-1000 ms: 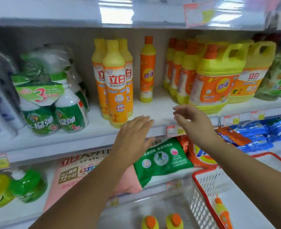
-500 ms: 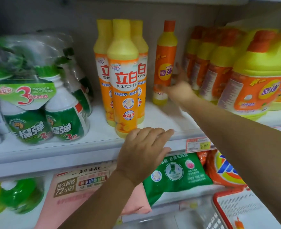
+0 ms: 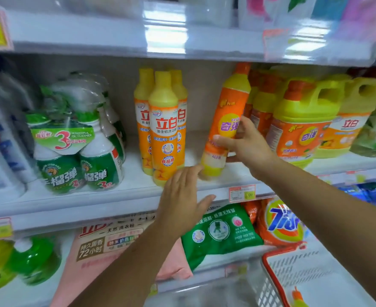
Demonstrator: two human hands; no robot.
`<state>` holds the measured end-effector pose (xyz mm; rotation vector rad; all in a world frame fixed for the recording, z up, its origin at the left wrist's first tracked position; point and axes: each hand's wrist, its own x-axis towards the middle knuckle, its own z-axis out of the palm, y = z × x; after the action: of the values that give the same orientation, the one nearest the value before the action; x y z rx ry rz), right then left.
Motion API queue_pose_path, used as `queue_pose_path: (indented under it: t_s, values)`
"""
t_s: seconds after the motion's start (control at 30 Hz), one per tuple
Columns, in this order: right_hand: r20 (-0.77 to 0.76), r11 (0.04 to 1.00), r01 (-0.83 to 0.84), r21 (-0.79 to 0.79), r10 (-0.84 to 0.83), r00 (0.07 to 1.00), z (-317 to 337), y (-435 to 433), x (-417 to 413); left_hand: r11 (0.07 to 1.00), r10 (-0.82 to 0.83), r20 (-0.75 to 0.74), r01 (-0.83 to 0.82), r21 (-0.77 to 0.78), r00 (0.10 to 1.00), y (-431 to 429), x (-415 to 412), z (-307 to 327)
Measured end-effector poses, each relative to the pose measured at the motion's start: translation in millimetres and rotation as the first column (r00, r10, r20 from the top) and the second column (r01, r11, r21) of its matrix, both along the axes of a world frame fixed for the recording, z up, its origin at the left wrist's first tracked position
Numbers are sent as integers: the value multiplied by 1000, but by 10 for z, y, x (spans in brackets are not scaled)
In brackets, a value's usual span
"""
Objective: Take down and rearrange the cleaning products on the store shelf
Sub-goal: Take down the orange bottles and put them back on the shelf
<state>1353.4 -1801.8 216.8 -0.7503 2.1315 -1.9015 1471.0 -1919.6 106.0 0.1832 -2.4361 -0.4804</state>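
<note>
My right hand (image 3: 248, 147) grips a slim orange and yellow detergent bottle (image 3: 227, 116) with an orange cap. The bottle leans, top to the right, its base near the front lip of the middle shelf (image 3: 120, 193). My left hand (image 3: 182, 200) hovers flat with fingers apart just below and left of the bottle's base, holding nothing. Three tall yellow and orange bottles (image 3: 163, 129) stand upright to the left of the held one.
Green spray-bottle packs (image 3: 74, 151) stand at the left. Orange-capped bottles (image 3: 262, 107) and large yellow handled jugs (image 3: 304, 120) fill the right. Detergent bags (image 3: 220, 231) lie on the shelf below. A red-rimmed white basket (image 3: 273, 282) sits at the lower right.
My right hand reached to the back of the shelf, closed on the slim orange bottle, and has pulled it forward and tilted it. My left hand rose slightly toward its base.
</note>
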Motion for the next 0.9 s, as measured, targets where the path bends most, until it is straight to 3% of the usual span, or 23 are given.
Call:
queue_pose_path:
  t_s: [0.1,0.17,0.23,0.3,0.47,0.57,0.73,0.8,0.9]
  values:
    - [59,999,-39,-14,39,997,61,351,395,986,-23,-22,27,166,999,113,175,248]
    - [86,997,-77,-12,78,993,40,583,657,959,-161,108,129,251,981,240,324,429]
    - [111,989,-142,-36,145,983,17,796,874,832,-398,223,248,496,890,425,478,564]
    - [135,977,-203,-69,210,968,25,973,1062,746,-493,242,264,611,836,589,653,664]
    - [58,977,-215,-9,215,975,162,1284,1381,686,-504,219,233,689,835,863,1073,859]
    - [70,985,-113,-127,123,990,288,1405,1445,671,-472,192,210,711,860,986,1255,877]
    - [169,960,-23,-280,73,983,182,1451,1542,778,-366,194,185,601,910,1086,1346,762]
    - [178,961,-18,-275,69,982,113,1436,1530,718,-432,207,195,669,878,1115,1352,713]
    - [158,964,-25,-266,69,985,37,1419,1472,521,-576,215,151,840,789,1107,1322,667]
